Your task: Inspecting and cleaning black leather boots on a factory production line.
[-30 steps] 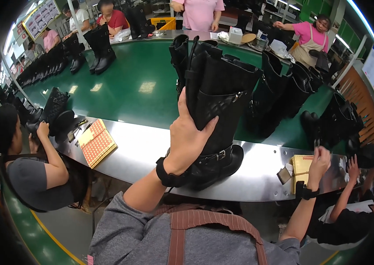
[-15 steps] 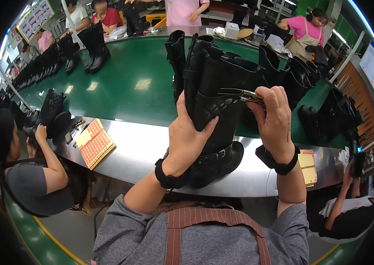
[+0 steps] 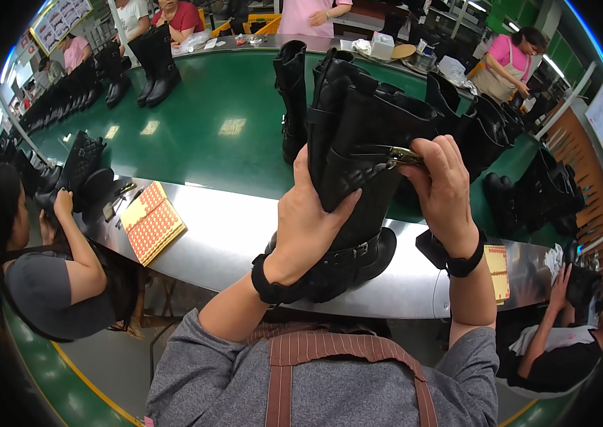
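A glossy green tabletop (image 3: 202,160) spans the frame's upper middle, edged below by a brushed-steel ledge (image 3: 223,242). On the ledge, at centre, stands a tall black quilted boot (image 3: 380,203). The left hand (image 3: 308,224) clasps its shaft; right of centre, the right hand (image 3: 444,192) pinches a small shiny metal tool (image 3: 402,154) against or just before the upper shaft.

My view stopped short of the head of a pink-shirted person (image 3: 310,18) across the bench (image 3: 195,103). The right hand (image 3: 446,192) covered one end of a metal tool (image 3: 402,154), its kind unclear; the left hand (image 3: 312,226) hid part of the black boot (image 3: 380,132). The far boots (image 3: 66,94) overlapped too closely to count.
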Demonstrator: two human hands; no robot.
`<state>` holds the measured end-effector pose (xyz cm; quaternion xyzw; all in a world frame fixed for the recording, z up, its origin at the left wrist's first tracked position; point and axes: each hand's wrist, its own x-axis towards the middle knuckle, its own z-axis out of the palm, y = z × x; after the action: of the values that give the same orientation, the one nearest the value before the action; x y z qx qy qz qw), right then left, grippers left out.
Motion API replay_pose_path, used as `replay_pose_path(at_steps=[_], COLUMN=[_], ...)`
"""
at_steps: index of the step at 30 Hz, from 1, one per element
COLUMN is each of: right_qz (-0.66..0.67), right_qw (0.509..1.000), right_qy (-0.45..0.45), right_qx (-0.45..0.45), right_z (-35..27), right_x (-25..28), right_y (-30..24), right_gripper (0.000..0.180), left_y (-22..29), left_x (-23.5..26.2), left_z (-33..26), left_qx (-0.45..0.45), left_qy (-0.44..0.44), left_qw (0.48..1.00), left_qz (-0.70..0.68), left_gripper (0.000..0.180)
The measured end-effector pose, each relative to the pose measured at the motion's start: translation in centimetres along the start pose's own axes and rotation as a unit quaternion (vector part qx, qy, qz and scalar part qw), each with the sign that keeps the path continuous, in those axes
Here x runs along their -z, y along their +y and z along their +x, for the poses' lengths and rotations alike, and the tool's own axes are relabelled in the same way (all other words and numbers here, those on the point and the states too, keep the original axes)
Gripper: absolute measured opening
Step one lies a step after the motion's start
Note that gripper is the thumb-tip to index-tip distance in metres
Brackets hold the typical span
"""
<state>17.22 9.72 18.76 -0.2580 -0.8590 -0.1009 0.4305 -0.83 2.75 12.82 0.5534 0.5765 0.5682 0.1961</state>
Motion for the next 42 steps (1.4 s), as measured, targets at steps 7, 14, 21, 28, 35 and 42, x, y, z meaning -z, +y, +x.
replay_pose_path(at_steps=[7, 14, 21, 28, 35, 42], right_qz=[0.025, 0.031, 0.003, 0.120, 0.049, -0.282], right_qw=[1.000, 0.999, 1.000, 0.984, 0.985, 0.885], right_qy=[-0.015, -0.017, -0.025, 0.050, 0.013, -0.155], right_qx=[-0.001, -0.003, 0.006, -0.120, -0.164, -0.337], right_z=[0.2, 0.3, 0.4, -1.1, -5.3, -18.6], right_x=[0.3, 0.2, 0.1, 1.3, 3.5, 10.2], right_y=[-0.2, -0.5, 0.0, 0.6, 1.1, 9.0], right_gripper=[0.029, 0.029, 0.028, 0.014, 0.017, 0.023], left_y=[-0.1, -0.1, -0.1, -0.4, -0.4, -3.5], left_x=[0.0, 0.0, 0.0, 0.0, 0.2, 1.1], left_z=[0.0, -0.2, -0.2, -0.3, -0.4, -0.4], left_qx=[0.003, 0.002, -0.002, -0.019, -0.023, 0.006], left_qy=[-0.009, -0.010, -0.011, -0.007, -0.003, 0.050], left_qw=[1.000, 1.000, 1.000, 1.000, 1.000, 0.996], left_qz=[0.004, -0.002, -0.005, 0.005, 0.001, -0.076], left_gripper=[0.079, 0.080, 0.080, 0.083, 0.084, 0.071])
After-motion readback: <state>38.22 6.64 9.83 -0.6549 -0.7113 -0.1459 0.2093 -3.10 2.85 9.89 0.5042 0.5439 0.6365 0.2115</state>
